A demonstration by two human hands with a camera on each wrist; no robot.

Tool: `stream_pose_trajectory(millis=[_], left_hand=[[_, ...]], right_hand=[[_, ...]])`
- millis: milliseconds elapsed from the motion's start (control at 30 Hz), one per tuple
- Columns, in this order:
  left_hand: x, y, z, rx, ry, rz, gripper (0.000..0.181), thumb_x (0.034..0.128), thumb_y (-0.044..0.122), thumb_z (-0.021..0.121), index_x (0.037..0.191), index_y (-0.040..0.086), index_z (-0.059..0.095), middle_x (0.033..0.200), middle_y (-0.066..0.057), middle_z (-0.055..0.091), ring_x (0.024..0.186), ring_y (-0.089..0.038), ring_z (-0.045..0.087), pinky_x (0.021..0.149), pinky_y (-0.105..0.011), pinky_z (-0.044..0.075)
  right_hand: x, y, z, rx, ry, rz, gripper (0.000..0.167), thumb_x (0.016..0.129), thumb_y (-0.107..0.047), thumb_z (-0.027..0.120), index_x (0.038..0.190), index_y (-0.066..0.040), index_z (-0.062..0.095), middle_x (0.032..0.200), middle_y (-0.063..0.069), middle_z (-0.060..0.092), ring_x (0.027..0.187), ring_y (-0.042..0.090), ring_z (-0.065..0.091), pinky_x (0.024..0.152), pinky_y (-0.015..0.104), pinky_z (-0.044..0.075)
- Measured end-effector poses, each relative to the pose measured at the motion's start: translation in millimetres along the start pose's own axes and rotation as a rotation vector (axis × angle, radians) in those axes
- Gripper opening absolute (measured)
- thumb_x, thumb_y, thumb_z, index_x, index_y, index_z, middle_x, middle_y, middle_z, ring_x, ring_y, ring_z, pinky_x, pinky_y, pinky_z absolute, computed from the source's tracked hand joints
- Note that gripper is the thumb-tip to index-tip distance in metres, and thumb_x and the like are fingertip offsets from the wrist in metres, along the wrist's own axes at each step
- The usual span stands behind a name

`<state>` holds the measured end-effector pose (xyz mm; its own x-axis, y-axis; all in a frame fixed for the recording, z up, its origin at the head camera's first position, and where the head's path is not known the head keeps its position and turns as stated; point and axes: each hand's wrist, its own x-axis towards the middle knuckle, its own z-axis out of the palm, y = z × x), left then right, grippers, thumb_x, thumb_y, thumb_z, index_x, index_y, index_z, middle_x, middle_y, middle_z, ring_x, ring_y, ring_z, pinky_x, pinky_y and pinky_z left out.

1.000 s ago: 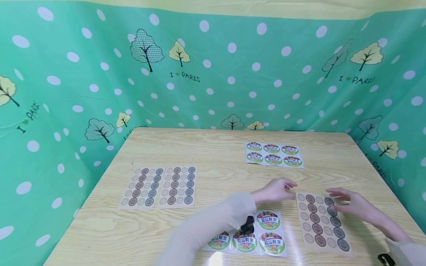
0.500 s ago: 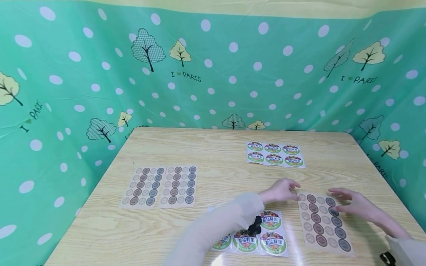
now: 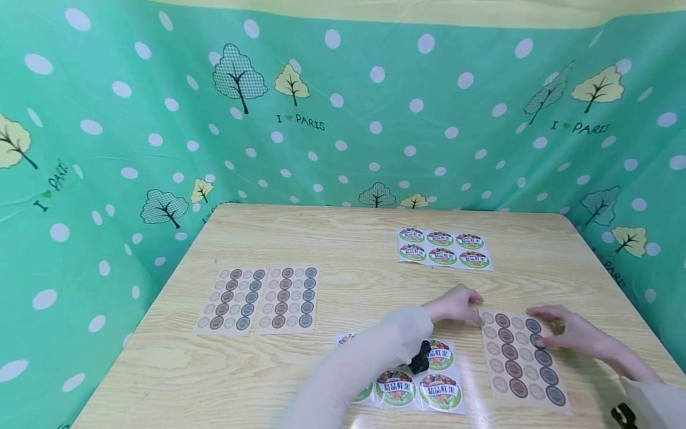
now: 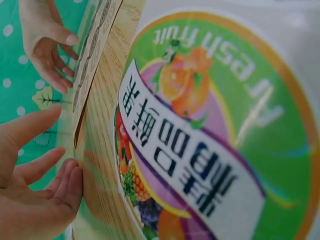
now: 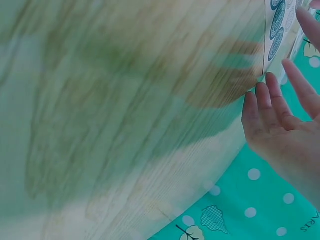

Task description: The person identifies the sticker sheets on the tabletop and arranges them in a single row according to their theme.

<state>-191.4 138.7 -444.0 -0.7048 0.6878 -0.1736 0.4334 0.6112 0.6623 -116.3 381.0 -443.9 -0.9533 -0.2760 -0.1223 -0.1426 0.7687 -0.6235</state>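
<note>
A brown sticker sheet (image 3: 525,363) with columns of round stickers lies flat at the table's right. By its upper left corner is my left hand (image 3: 457,304), fingers loosely bent, thumb at the sheet's edge. My right hand (image 3: 573,330) stands over the right edge, its thumb tip at a dark round sticker. In the right wrist view, the right hand's fingers (image 5: 275,100) are nearly straight, fingertips at the table. The left wrist view shows the left hand (image 4: 40,185) with slack fingers and nothing gripped. Whether either thumb presses the sheet, I cannot tell.
Under my left forearm lies a fruit label sheet (image 3: 439,390), partly covered by the sleeve. Another fruit label sheet (image 3: 443,249) lies farther back. Two brown sticker sheets (image 3: 227,301) rest side by side at left. A green dotted curtain (image 3: 343,107) surrounds the wooden table (image 3: 187,375).
My left hand has shifted slightly right to the brown sheet's corner. The right hand has barely moved, its thumb staying by the right edge. The sheets look unmoved on the table.
</note>
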Motion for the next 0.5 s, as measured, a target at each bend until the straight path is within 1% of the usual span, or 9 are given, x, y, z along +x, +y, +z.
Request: stream_pose_trajectory(millis=[67,167,233,300,333,400,500], left_hand=[[1.2,-0.1,-0.5,0.005,-0.006,0.001,0.049,0.0713,0.021,0.072,0.116,0.009,0.058,0.107,0.003,0.056,0.093,-0.002,0.051,0.076,-0.005,0.036],[3.1,-0.5,-0.9,-0.008,-0.009,-0.006,0.047,0.0709,0.020,0.073,0.114,0.008,0.059,0.108,0.002,0.058,0.094,-0.002,0.052,0.076,-0.005,0.037],[4.0,-0.6,-0.9,-0.018,-0.011,-0.012,0.045,0.0706,0.020,0.073,0.112,0.008,0.060,0.107,0.002,0.059,0.092,-0.002,0.053,0.076,-0.005,0.037],[4.6,-0.4,-0.5,-0.007,-0.013,-0.020,0.043,0.0704,0.021,0.073,0.110,0.010,0.061,0.107,0.004,0.059,0.091,0.000,0.051,0.077,-0.005,0.036],[4.5,0.0,-0.2,0.006,-0.014,-0.022,0.042,0.0701,0.021,0.073,0.109,0.011,0.062,0.107,0.004,0.058,0.091,0.000,0.050,0.078,-0.006,0.036],[4.6,0.6,1.2,0.050,-0.013,-0.029,0.041,0.0694,0.025,0.074,0.108,0.014,0.063,0.104,0.007,0.055,0.089,0.000,0.046,0.077,-0.006,0.035],[4.8,2.0,3.7,0.114,-0.001,-0.040,0.041,0.0681,0.030,0.075,0.106,0.019,0.064,0.098,0.009,0.048,0.085,0.001,0.039,0.074,-0.008,0.033]], right_hand=[[0.2,0.8,0.1,0.010,-0.003,-0.003,0.068,0.061,-0.016,0.076,0.117,0.011,0.047,0.111,0.031,0.048,0.088,-0.013,0.034,0.078,0.058,0.034],[0.9,1.3,0.5,-0.004,-0.002,-0.004,0.069,0.061,-0.017,0.077,0.117,0.010,0.048,0.111,0.030,0.048,0.090,-0.005,0.039,0.079,0.058,0.034],[1.1,1.5,1.2,-0.011,-0.001,-0.004,0.068,0.061,-0.017,0.077,0.117,0.010,0.048,0.112,0.030,0.046,0.093,0.006,0.043,0.079,0.059,0.033],[1.1,1.6,2.1,-0.016,0.005,-0.010,0.068,0.060,-0.016,0.077,0.116,0.010,0.048,0.112,0.031,0.046,0.094,0.020,0.046,0.079,0.059,0.032],[1.2,1.8,2.7,-0.021,0.013,-0.015,0.068,0.060,-0.015,0.077,0.115,0.010,0.049,0.112,0.031,0.046,0.094,0.023,0.046,0.079,0.059,0.032],[0.9,1.9,3.8,-0.015,0.019,-0.023,0.067,0.059,-0.014,0.078,0.114,0.011,0.049,0.111,0.033,0.044,0.097,0.035,0.044,0.079,0.061,0.031],[0.8,2.6,5.0,-0.014,0.024,-0.014,0.067,0.057,-0.015,0.078,0.112,0.012,0.050,0.111,0.034,0.042,0.099,0.045,0.040,0.079,0.062,0.030]])
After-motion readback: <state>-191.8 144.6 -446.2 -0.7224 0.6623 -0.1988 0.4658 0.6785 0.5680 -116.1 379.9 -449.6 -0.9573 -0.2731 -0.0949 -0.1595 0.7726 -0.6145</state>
